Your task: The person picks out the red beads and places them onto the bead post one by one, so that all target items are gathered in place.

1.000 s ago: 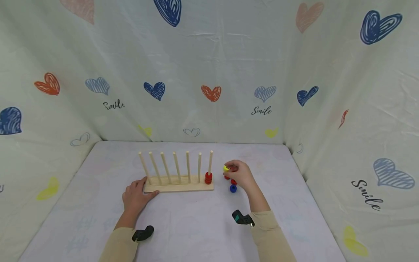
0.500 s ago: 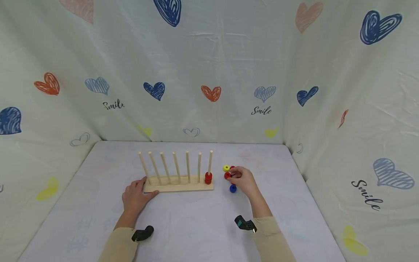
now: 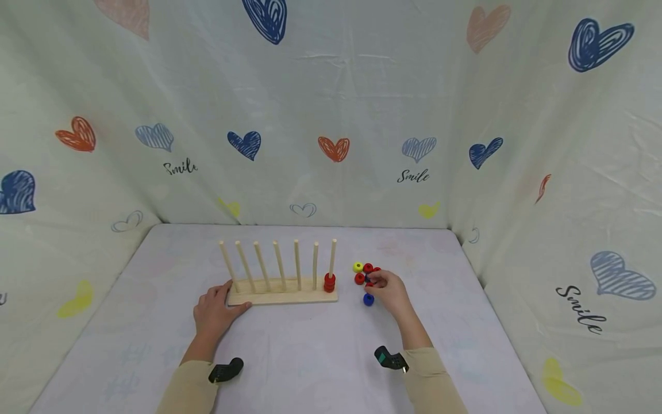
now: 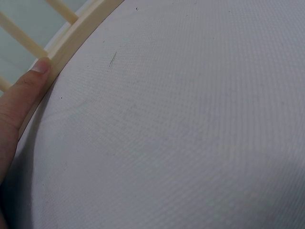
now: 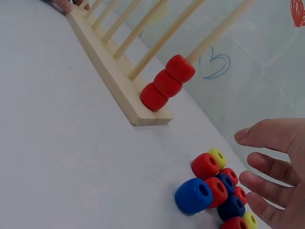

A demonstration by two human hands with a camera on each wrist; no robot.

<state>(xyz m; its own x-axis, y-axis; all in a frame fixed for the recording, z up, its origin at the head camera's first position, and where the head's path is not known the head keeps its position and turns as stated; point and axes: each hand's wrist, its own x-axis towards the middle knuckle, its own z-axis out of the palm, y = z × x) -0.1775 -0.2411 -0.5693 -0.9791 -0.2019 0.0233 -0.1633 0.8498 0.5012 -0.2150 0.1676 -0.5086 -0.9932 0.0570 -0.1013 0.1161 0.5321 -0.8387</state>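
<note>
A wooden peg stand (image 3: pixel 287 298) with a row of upright pegs stands mid-table. Three red beads (image 5: pixel 167 83) are stacked on its rightmost peg. My left hand (image 3: pixel 214 313) grips the stand's left end, its thumb lying along the front edge in the left wrist view. Right of the stand, my right hand (image 3: pixel 389 291) hovers beside a cluster of loose beads, fingers loosely bent and apart, nothing seen between them. A blue bead (image 5: pixel 193 196) lies at the cluster's near side, a yellow bead (image 3: pixel 358 267) at its far left, and a red bead (image 5: pixel 205 165) beside the yellow one.
More red, dark blue and yellow beads lie packed together, partly behind my right hand in the head view. The white table (image 3: pixel 300 356) meets a curtain (image 3: pixel 362 103) printed with hearts at the back and sides. A black wrist camera (image 3: pixel 390 359) sits on each sleeve.
My right hand has drawn back toward me and slightly right, uncovering the yellow bead and red beads at the far side of the cluster. The left hand and the stand have stayed put.
</note>
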